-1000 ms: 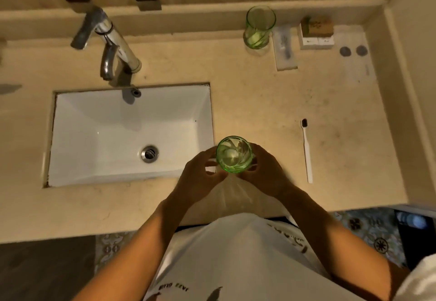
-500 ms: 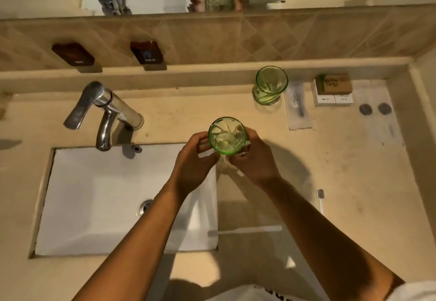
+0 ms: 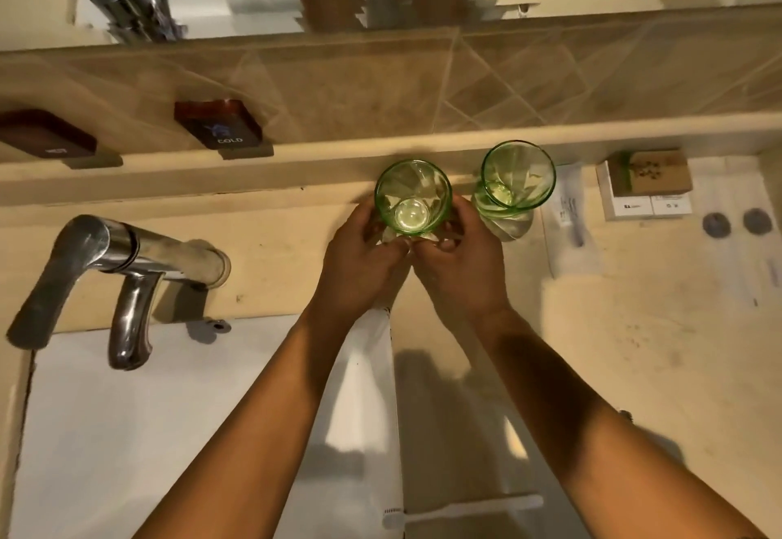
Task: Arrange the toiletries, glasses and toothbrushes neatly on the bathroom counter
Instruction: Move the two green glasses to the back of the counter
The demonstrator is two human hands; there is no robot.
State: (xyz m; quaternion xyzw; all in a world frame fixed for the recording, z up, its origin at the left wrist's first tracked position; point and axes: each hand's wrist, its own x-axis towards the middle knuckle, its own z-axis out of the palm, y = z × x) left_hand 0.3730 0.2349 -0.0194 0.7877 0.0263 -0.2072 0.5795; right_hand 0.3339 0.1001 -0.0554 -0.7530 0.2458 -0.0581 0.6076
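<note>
Both hands hold a green glass point(image 3: 412, 198) at the back of the beige counter point(image 3: 634, 327), close to the ledge. My left hand point(image 3: 359, 255) grips its left side and my right hand point(image 3: 459, 259) grips its right side. A second green glass point(image 3: 514, 183) stands just to the right, near my right hand. A white toothbrush point(image 3: 465, 511) lies on the counter at the sink's front right corner, partly under my arms. Right of the glasses lie a clear sachet point(image 3: 569, 217) and a brown soap box point(image 3: 653, 172) on white boxes point(image 3: 649, 206).
The white sink point(image 3: 169, 433) and chrome faucet point(image 3: 110, 268) fill the left. Two dark HOT/COLD plates point(image 3: 218, 124) sit on the tiled wall, with a mirror above. Two grey round spots point(image 3: 736, 221) mark the counter at far right.
Both hands carried the green glass from the counter's front edge to the back, beside the other glass. The camera view tilted up toward the wall and mirror.
</note>
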